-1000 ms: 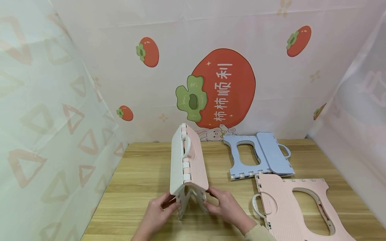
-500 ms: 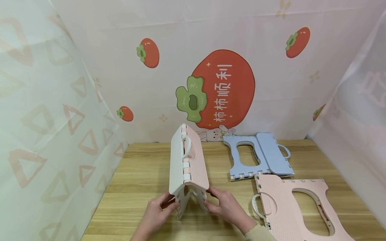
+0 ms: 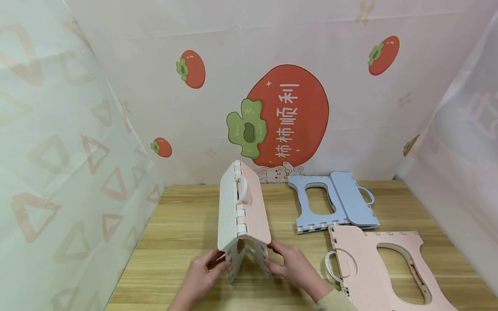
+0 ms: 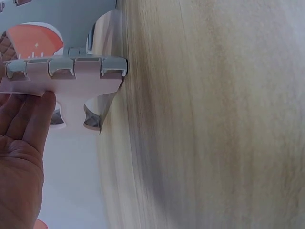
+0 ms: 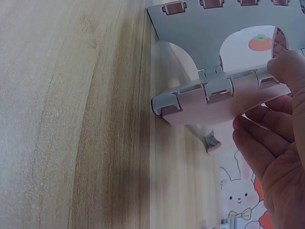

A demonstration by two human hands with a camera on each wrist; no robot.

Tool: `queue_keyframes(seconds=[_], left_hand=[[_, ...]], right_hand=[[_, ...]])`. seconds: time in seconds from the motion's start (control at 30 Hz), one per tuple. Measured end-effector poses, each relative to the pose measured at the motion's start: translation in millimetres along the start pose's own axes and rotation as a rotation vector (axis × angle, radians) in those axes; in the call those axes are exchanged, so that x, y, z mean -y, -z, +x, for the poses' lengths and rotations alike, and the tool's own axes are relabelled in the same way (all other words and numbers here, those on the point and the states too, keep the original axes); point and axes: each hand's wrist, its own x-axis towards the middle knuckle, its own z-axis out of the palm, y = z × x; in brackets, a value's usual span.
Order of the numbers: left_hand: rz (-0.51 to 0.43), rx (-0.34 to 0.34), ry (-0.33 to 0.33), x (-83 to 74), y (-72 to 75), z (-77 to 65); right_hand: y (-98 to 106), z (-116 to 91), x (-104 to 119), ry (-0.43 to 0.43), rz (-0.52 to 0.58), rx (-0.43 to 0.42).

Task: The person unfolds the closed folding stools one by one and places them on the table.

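A pink and white folding stool (image 3: 250, 201) stands half unfolded on the wooden table, its ribbed top peaked like a roof with a white carry handle along the ridge. My left hand (image 3: 203, 273) pinches the hinged edge of its left leg panel. On the other side, my right hand (image 3: 291, 264) grips the right leg panel by its near edge. In the left wrist view the fingers (image 4: 28, 117) lie against the pink face of the leg. The right wrist view has the thumb (image 5: 288, 69) over the hinged edge and the fingers behind the panel.
A blue folding stool (image 3: 355, 198) lies folded flat at the back right of the table (image 3: 175, 242). Nearer, close to my right forearm, lies a folded pink stool (image 3: 365, 268) with a white handle. A printed curtain (image 3: 206, 116) hangs behind the table and at both sides.
The two halves of the stool's top have spread slightly wider apart, with both hands keeping their hold on the legs. The other two stools stay where they were.
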Motion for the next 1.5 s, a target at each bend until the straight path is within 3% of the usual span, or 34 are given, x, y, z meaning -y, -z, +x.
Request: queue_keyframes(seconds=[0.5, 0.7, 0.97, 1.2, 1.5], left_hand=[[0.003, 0.011, -0.014, 2.1, 2.2, 1.3], [0.024, 0.020, -0.050, 4.2, 3.0, 1.3], [0.012, 0.016, -0.016, 3.6, 3.3, 2.1], [0.028, 0.022, -0.068, 2.3, 4.2, 2.1], [0.016, 0.023, -0.027, -1.7, 6.8, 2.8]], right_hand=[[3.1, -0.7, -1.5, -0.004, -0.025, -0.003], [4.2, -0.9, -2.7, 0.000, -0.029, 0.000], [4.6, -1.0, -4.3, 0.002, -0.019, 0.001], [5.4, -1.1, -4.2, -0.004, -0.015, 0.009], [7.0, -1.3, -2.5, -0.029, -0.020, 0.025]])
